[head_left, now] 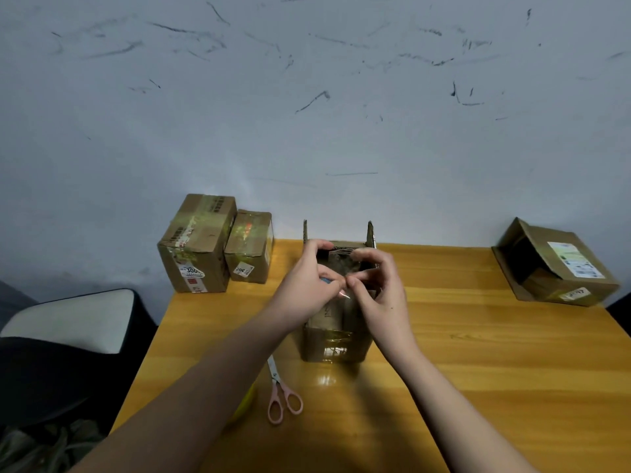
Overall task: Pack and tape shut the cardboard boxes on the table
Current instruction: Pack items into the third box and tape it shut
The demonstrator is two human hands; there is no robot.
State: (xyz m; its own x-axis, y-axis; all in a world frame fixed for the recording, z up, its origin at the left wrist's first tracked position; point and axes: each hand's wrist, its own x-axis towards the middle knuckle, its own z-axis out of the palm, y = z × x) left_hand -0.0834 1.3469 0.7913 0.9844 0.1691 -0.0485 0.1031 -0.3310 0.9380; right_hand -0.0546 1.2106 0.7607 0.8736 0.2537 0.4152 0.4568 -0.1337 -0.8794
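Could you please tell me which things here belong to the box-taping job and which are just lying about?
Job: open box, tape, scissors, taped boxes, lying box, left hand, right hand.
Lying about: chair.

You have a yellow wooden table (478, 353) in front of you, its far edge against a pale wall (307, 114) marked all over with dark scuffs and streaks. To the left of the table you can see a dark chair (51, 363) with a light grey cushion (75, 319). At the near left corner lies a blurred heap you cannot identify.
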